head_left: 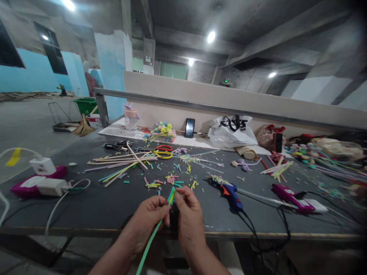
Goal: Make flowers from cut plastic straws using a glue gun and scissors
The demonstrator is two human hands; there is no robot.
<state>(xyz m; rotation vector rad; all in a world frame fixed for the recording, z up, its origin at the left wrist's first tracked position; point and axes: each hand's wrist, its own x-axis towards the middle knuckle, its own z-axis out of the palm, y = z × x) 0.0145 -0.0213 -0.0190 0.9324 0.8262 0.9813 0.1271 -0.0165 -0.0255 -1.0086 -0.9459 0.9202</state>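
Clock centred on your hands, 12 straight ahead. Both hands in close, just over the near edge of the tabletop (114, 212). Left hand (151, 215): thumb and fingers pinching the green strip (149, 244) just below its top end. Right hand (189, 214): fingertips drawn together on the right side of that same end. Can't tell if they grip the short yellow piece (171, 198) too.

Strip's top end sits between your fingers; its tail hangs off to 7, below the edge. Yellow piece lies along the green at the tip. Step looks like lining up or pressing the two together, my read; whether they're bonded doesn't show.

Next move, I'd say, calls for a steady left pinch and a light right-hand touch so the yellow doesn't skew; soft-looking stock, easily bent.

Around you: glue gun (235, 199) at 3, lying down, nozzle end toward you, crowded by coloured bits. Cut pieces (153, 185) at 11, near. Long strips (114, 163) at 10. Yellow-handled scissors (163, 155) near 12, farther out.
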